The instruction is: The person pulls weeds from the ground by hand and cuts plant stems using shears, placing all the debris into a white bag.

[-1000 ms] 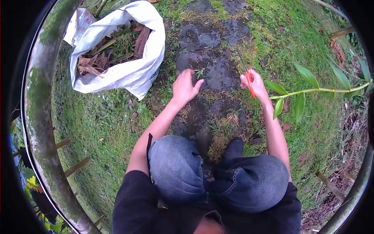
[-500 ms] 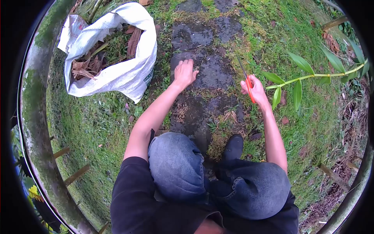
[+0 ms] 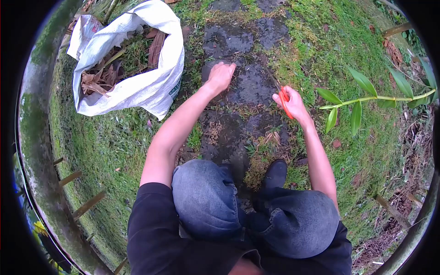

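Observation:
Over the dark paving stones (image 3: 253,85), my left hand (image 3: 222,76) is low, its fingers drawn together in a pinch. Whatever may be between those fingertips is too small to make out. Orange-handled scissors (image 3: 284,102) are gripped in my right hand (image 3: 294,103), to the right of the stones. Their dark blades point up and left toward the mossy joint at the stones' edge and are hard to see against the ground.
A white woven sack (image 3: 172,68) stands open at the upper left, holding dry leaves and plant scraps (image 3: 98,81). From the right, a leafy green stem (image 3: 380,98) reaches in near my right hand. Mossy grass (image 3: 114,151) borders the path, with curved rails (image 3: 34,137) at both sides.
My left hand has shifted slightly right and its fingers have closed together. The right hand has moved left with the scissors, whose blades now tilt more to the left.

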